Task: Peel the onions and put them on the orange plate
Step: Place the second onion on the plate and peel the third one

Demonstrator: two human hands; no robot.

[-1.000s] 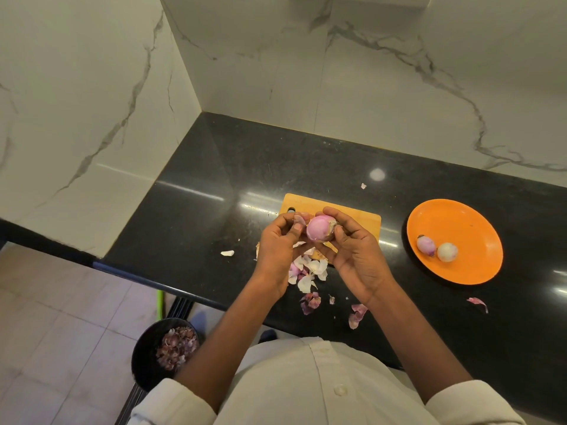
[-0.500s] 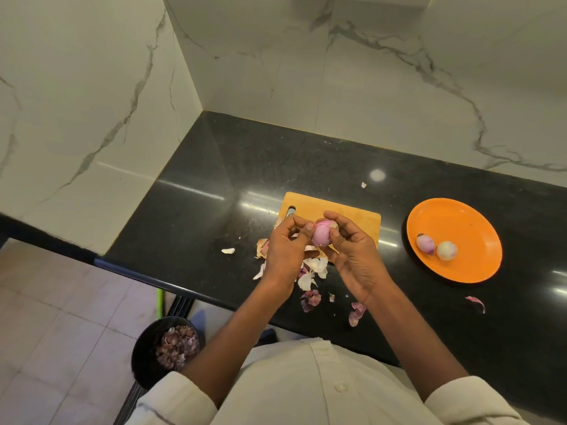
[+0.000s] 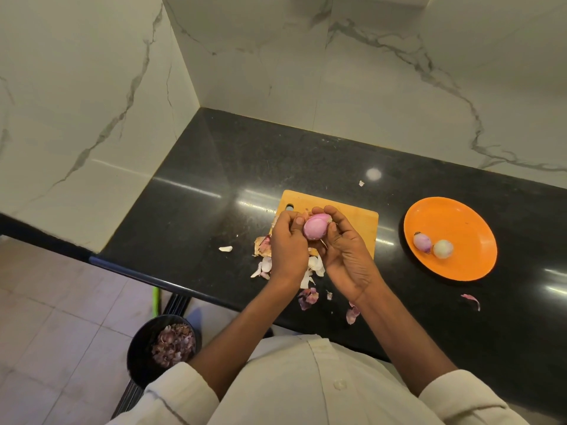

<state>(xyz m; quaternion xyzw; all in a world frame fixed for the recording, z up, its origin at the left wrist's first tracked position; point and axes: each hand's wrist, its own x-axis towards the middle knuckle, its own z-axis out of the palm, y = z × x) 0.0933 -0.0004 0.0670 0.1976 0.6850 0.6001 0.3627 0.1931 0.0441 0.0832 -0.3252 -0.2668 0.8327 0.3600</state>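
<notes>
A pink onion (image 3: 316, 227), mostly bare of skin, is held above the wooden cutting board (image 3: 352, 222). My left hand (image 3: 288, 243) grips its left side with curled fingers, and my right hand (image 3: 346, 250) cups it from the right with thumb and fingers around it. Loose onion skins (image 3: 264, 265) lie below my hands on the black counter (image 3: 214, 194). The orange plate (image 3: 460, 222) sits to the right and holds two peeled onions: a pinkish one (image 3: 422, 242) and a paler one (image 3: 442, 249).
Marble walls close the counter at the back and left. A black bowl (image 3: 138, 351) full of onion skins stands on the floor below the counter's front edge. Stray skin pieces lie at the right (image 3: 471, 300) and near the back (image 3: 361, 183).
The onion has been turned between both hands and shows more smooth pink surface. More skins lie to the left of my left hand.
</notes>
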